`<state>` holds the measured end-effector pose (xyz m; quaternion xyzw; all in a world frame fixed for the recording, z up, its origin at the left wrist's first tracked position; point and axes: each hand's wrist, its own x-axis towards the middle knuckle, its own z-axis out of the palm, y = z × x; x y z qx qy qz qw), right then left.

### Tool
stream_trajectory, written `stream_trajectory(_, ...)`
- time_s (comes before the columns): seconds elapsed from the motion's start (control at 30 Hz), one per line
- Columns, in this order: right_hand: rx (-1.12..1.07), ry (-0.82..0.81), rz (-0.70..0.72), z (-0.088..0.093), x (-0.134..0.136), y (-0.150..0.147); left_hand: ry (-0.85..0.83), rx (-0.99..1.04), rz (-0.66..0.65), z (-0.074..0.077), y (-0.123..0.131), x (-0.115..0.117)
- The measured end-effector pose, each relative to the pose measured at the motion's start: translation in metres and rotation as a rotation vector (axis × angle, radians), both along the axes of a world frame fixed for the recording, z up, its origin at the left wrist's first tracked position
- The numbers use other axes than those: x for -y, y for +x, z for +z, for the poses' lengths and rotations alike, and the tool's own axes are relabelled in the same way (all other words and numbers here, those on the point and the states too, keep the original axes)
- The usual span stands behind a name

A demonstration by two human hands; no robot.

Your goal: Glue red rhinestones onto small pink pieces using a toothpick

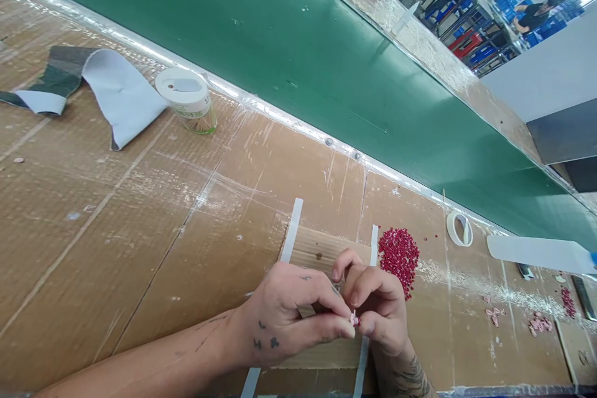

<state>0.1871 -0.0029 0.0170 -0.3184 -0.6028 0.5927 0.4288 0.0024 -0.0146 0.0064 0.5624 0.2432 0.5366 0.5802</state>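
Observation:
My left hand (289, 314) and my right hand (375, 305) meet over a small cardboard piece (321, 249) edged with white tape strips (291, 230). Both pinch a tiny pink and red piece (354, 319) between thumb and fingertips; its exact shape is too small to make out. A pile of small red beads (398, 255) lies just beyond my right hand on the cardboard-covered bench (140, 230).
A clear tub of toothpicks with a white lid (189, 99) and a grey-green fabric scrap (93, 84) lie far left. A tape roll (459, 228), a white strip (536, 252) and scattered pink bits (538, 323) sit right. A green conveyor belt (326, 56) runs behind.

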Motion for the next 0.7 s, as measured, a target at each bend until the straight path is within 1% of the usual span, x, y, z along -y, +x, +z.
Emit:
stream_trajectory(0.13, 0.035, 0.059, 0.032, 0.0029, -0.0028, 0.0003, -0.049, -0.025, -0.013, 0.0000, -0.0016, 0.0019)
stream_trajectory(0.23, 0.043, 0.071, 0.047, 0.0034, -0.0038, 0.0004, -0.100, -0.015, -0.025, 0.0006, -0.0019, 0.0032)
stream_trajectory(0.47, 0.060, 0.040, 0.061, 0.0029, -0.0036, 0.0012, -0.255, 0.050, -0.074, 0.0009, 0.0004, 0.0044)
stream_trajectory(0.7, 0.077, 0.018, 0.064, 0.0040, -0.0026, 0.0012, -0.306, 0.116, -0.099, 0.0001, 0.0017, 0.0052)
